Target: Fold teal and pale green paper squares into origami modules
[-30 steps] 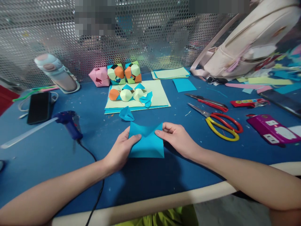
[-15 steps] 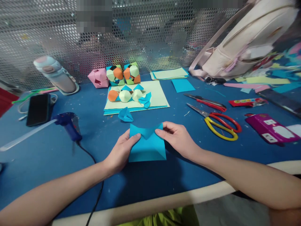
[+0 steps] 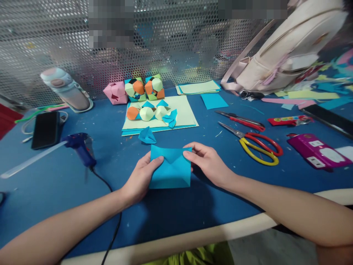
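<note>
A creased blue sheet of paper (image 3: 171, 171) is held up above the table between both hands. My left hand (image 3: 142, 175) pinches its left edge, thumb on the near face and fingers behind. My right hand (image 3: 208, 162) grips the upper right corner the same way. Just beyond the sheet lies a small folded blue paper piece (image 3: 147, 135). Behind that, several folded orange, pale green and blue pieces, such as a pale green one (image 3: 147, 113), rest on a stack of pale green and blue paper (image 3: 187, 114).
Scissors (image 3: 256, 147), a utility knife (image 3: 242, 120) and a purple case (image 3: 317, 151) lie to the right. On the left are a glue gun (image 3: 81, 147) with its cord, a phone (image 3: 45, 129) and a bottle (image 3: 66, 90). Finished paper shapes (image 3: 135, 88) stand by the perforated metal screen (image 3: 182, 48).
The upper edge of the blue sheet has straightened and its dip is shallower. Its lower right corner has shifted slightly left. Both hands keep their grip.
</note>
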`<state>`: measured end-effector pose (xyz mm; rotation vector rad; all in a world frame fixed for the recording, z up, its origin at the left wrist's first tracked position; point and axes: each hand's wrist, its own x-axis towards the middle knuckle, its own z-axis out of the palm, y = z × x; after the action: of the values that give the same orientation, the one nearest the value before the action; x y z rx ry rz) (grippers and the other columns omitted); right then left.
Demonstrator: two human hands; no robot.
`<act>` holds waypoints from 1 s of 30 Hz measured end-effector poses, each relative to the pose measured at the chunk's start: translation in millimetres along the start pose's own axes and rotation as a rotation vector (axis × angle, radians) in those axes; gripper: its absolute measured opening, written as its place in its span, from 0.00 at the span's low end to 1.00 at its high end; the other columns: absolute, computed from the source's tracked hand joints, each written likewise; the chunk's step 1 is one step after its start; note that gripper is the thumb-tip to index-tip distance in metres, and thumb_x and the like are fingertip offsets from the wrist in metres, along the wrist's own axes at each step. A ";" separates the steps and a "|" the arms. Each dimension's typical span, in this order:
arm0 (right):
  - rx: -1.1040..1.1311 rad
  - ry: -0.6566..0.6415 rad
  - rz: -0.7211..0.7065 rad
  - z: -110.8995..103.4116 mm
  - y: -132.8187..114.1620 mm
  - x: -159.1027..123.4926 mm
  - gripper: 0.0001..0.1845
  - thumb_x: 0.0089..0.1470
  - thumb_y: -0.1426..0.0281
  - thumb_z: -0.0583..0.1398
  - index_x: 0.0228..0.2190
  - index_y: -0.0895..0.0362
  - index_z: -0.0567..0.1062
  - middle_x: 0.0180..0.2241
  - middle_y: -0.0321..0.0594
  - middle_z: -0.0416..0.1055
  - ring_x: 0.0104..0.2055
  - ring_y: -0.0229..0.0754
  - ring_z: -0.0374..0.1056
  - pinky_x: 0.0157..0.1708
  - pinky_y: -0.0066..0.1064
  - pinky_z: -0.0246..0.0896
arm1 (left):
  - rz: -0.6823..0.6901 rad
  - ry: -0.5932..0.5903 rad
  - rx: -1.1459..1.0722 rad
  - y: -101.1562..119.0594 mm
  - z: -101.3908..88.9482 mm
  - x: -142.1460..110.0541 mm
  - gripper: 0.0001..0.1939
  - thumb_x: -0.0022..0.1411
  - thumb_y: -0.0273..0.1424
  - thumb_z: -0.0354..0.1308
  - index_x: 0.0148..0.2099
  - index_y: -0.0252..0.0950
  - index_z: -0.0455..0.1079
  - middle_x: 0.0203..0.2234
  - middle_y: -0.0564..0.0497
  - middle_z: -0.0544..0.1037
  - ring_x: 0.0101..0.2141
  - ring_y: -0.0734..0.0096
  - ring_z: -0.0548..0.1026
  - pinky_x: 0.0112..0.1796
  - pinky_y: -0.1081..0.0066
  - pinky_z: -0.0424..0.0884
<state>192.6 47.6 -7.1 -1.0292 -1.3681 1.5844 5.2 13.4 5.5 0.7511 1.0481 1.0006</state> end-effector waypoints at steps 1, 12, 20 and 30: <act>-0.002 0.012 0.005 0.2 -0.2 0.2 0.15 0.48 0.58 0.62 0.31 0.56 0.69 0.19 0.28 0.62 0.20 0.33 0.62 0.23 0.27 0.58 | 0.008 0.005 0.002 0.1 -0.3 0.2 0.21 0.56 0.36 0.61 0.52 0.37 0.70 0.43 0.47 0.79 0.39 0.58 0.77 0.41 0.64 0.73; -0.067 0.047 0.001 2.7 -2.3 -0.5 0.16 0.48 0.57 0.63 0.26 0.57 0.67 0.12 0.27 0.63 0.13 0.30 0.58 0.16 0.22 0.53 | 0.042 0.001 0.018 -2.8 0.8 0.1 0.23 0.56 0.38 0.60 0.54 0.39 0.67 0.39 0.48 0.80 0.39 0.59 0.77 0.43 0.63 0.71; -0.140 0.088 -0.058 1.3 -6.0 -0.5 0.15 0.47 0.58 0.63 0.25 0.58 0.69 0.17 0.28 0.61 0.17 0.30 0.59 0.17 0.23 0.54 | 0.138 0.014 0.210 -4.3 -0.8 -1.8 0.18 0.58 0.38 0.58 0.49 0.37 0.72 0.40 0.48 0.79 0.42 0.58 0.74 0.45 0.65 0.67; -0.319 0.156 -0.231 2.8 -8.0 -2.9 0.10 0.48 0.62 0.61 0.25 0.57 0.71 0.21 0.33 0.63 0.22 0.33 0.57 0.22 0.26 0.57 | 0.237 0.028 0.526 -0.4 0.3 -4.4 0.14 0.59 0.38 0.55 0.45 0.39 0.73 0.40 0.51 0.76 0.43 0.61 0.71 0.45 0.70 0.63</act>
<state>191.5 44.8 1.3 -1.1092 -1.5990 1.1170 4.9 9.2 6.7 1.3179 1.2867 0.9421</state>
